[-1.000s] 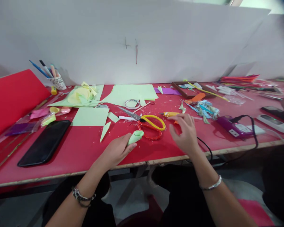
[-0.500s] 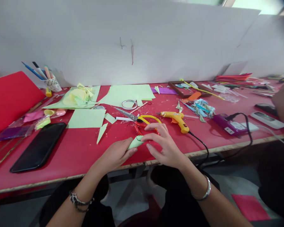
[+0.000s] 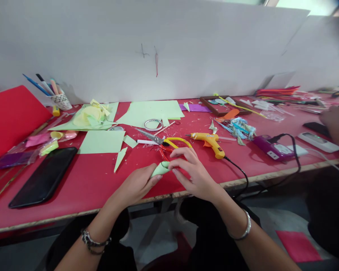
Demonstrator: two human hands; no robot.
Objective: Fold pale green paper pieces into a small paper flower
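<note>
My left hand (image 3: 138,182) holds a piece of light green paper (image 3: 159,169), rolled into a small cone, between thumb and fingers. At the paper's right end, the fingertips of my right hand (image 3: 192,171) pinch its edge; the hold is partly hidden. Just behind the hands lie scissors (image 3: 176,142) with yellow and red handles, blades pointing left. A narrow green paper cone (image 3: 120,159) rests to the left, near a green paper square (image 3: 101,142) and a smaller green piece (image 3: 130,141). A roll of tape (image 3: 153,124) is farther back.
A yellow glue gun (image 3: 208,142) lies right of the scissors, its cord hanging over the table edge. Beyond it are a purple power strip (image 3: 273,148) and tassels (image 3: 240,129). A black phone (image 3: 45,177) lies left. Another person's hand (image 3: 337,118) is at far right.
My right fingertips have drawn closer together at the end of the rolled paper. My left hand keeps its hold. The view has shifted slightly.
</note>
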